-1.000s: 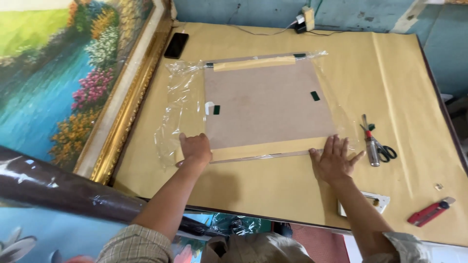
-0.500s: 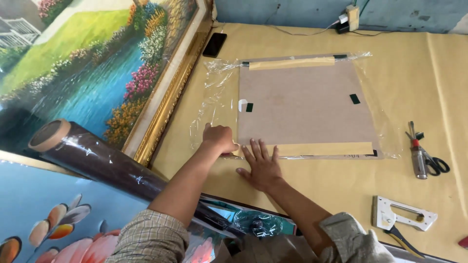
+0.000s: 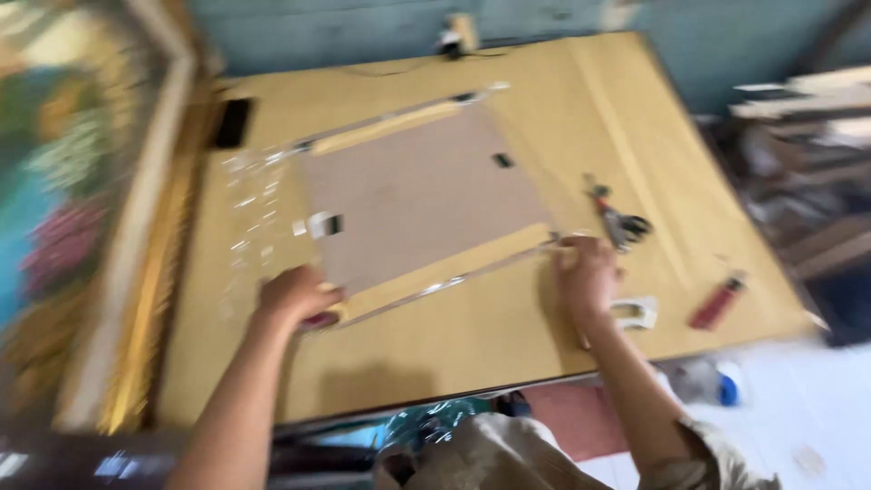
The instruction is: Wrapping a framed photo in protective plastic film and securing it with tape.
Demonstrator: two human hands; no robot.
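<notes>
**Both hands on the near edge of the wrapped frame**

I had my left hand [image 3: 295, 298] curled over the near left corner of the picture frame [image 3: 422, 195], fingers bent down on the wood; the picture was too blurred for me to tell whether it gripped the corner or only pressed on it. My right hand [image 3: 588, 275] sat at the near right corner of the same frame, fingers folded against the end of the pale wooden bar, and there too I could not tell how tightly it closed.

The frame lay face down between and just beyond my hands, its brown backing board up, on the tan-covered table [image 3: 508, 336]. Clear plastic film [image 3: 254, 213] lay crumpled beyond my left hand, beside the frame's left edge.

Just beyond my right hand lay the scissors [image 3: 621, 218]. Touching or just beside the outer side of that hand sat a small white tool [image 3: 637, 313], and further out to the right, apart from it, a red lighter-shaped thing [image 3: 717, 302]. Well beyond my left hand a black phone [image 3: 231, 123] lay on the table, and to the outside of that hand a gold-framed painting [image 3: 109, 227] ran along the table's edge.
</notes>
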